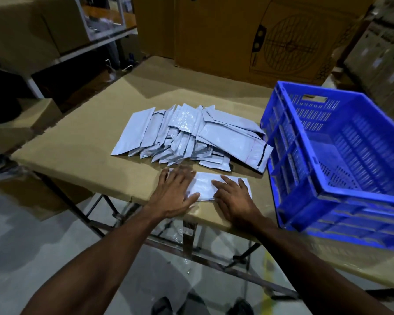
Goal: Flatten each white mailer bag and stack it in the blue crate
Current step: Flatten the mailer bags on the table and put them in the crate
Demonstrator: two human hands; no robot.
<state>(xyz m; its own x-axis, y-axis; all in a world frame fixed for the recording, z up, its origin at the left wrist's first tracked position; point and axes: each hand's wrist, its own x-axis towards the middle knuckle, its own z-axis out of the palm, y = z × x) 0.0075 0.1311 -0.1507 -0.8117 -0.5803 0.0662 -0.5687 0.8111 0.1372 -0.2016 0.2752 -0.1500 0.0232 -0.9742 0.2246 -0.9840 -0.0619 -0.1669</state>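
White mailer bag [204,186] lies flat on the table [82,142], near the front edge, w/ both hands pressing on it. Left hand [176,193] sits palm-down on the bag's left end, fingers straight & spread, thumb stretched along the bag's near edge. Right hand [233,197] rests on the right part, fingers straight, pointing away from the person; the bag's right end shows past the fingertips. Neither hand curls round anything.

Just behind that bag is a loose pile of mailer bags [189,135], fanned & overlapping, some w/ a dark strip at the flap. The pile's right edge reaches up to the blue crate [341,155], which stands on the table's right side, tilted in this wide view; its slotted floor shows no bag in the part visible.

Table top is covered w/ brown cardboard. Big cardboard boxes [248,32] stand behind the table, a metal shelf [93,44] at back left. Dark shoes [162,306] show at the bottom, on the grey floor.
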